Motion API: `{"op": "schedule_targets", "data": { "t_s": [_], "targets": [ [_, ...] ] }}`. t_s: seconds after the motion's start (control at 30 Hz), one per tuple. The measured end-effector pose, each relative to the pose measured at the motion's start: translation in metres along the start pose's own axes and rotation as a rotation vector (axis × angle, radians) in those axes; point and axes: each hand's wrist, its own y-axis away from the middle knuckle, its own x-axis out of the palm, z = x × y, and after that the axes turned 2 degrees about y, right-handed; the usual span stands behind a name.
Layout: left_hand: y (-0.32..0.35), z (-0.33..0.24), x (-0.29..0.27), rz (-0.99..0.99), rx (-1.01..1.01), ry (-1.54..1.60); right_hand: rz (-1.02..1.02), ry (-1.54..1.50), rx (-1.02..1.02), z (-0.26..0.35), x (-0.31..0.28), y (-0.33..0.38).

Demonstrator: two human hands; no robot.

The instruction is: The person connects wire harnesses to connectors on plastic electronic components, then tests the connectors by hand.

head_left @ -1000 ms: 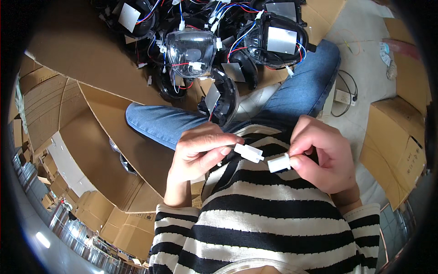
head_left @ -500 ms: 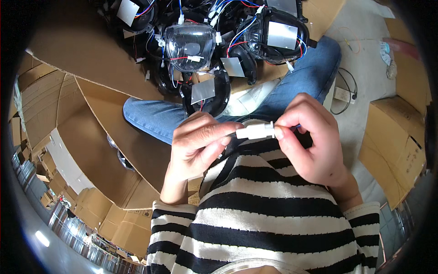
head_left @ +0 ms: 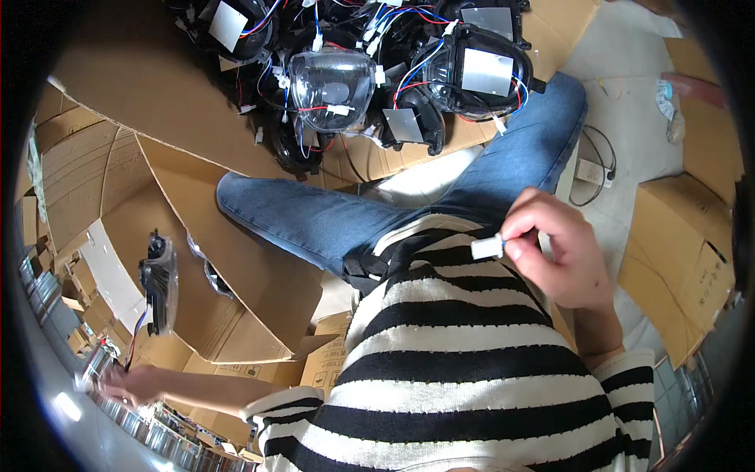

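Observation:
At the far left, my left hand (head_left: 130,385) is closed around the wires (head_left: 138,334) of a black lamp unit with a clear lens (head_left: 160,283). The lamp is in front of the open cardboard box (head_left: 189,291); I cannot tell whether it touches the box. A blurred white end pokes out beyond my left fingers. Over my lap on the right, my right hand (head_left: 558,250) pinches a small white plug connector (head_left: 487,248) between thumb and forefinger, with a bit of blue wire behind it.
A heap of lamp units (head_left: 332,86) with silver plates and coloured wires lies on cardboard ahead. Another lamp (head_left: 208,267) shows at the box's edge. A carton (head_left: 676,252) stands at right, near a black cable (head_left: 609,157) and a white power strip (head_left: 591,171).
Both hands met at the white connector before; now they are apart. My left hand has swung far left, and the lamp has left my lap for the box side.

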Motion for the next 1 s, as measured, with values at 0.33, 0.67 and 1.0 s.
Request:
{"op": "schedule_targets", "data": {
  "t_s": [0.33, 0.67, 1.0],
  "targets": [
    [0.136, -0.092, 0.099, 0.605, -0.278, 0.565, 0.04, 0.059, -0.016, 0.0, 0.002, -0.002],
    [0.231, -0.388, 0.043, 1.451, -0.199, 1.395, 0.041, 0.028, -0.017, -0.002, 0.005, -0.001],
    [0.189, -0.392, 0.03, 1.143, 0.344, 1.388, 0.041, -0.004, -0.022, -0.012, 0.003, -0.002]
  ]
}}
